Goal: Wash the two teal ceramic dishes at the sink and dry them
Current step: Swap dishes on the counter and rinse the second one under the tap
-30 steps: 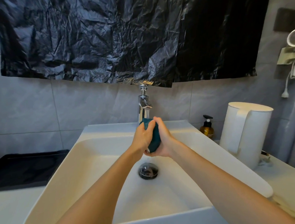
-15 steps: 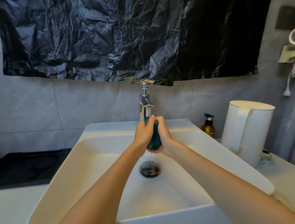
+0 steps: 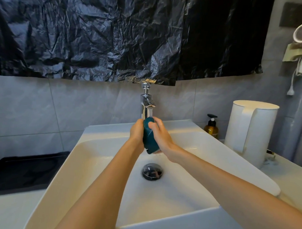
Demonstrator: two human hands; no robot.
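Teal dish (image 3: 148, 137) is held on edge under faucet (image 3: 147, 104), left hand (image 3: 136, 134) and right hand (image 3: 160, 137) both curled round it, presumably so runoff drains into sink (image 3: 90, 169).

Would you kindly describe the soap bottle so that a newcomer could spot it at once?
Start at the white sink and go to its back right corner. There stands the soap bottle, just left of a tall white jug. It is small and amber, with a black pump top.
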